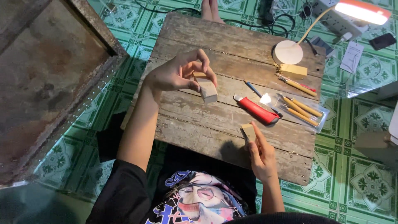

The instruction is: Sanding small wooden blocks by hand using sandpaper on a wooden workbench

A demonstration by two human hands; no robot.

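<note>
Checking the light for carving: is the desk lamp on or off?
On. The desk lamp head glows bright, and glare shows on the clear plastic sleeve of tools below it.

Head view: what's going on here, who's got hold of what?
A person sits at a worn wooden board laid over a green tiled floor. The left hand holds a pale wooden block up above the board; the right hand holds a smaller flat piece near the board's front edge. Untouched between them and beyond lie a red utility knife, wooden-handled tools in a clear pouch and a lit desk lamp.
</note>
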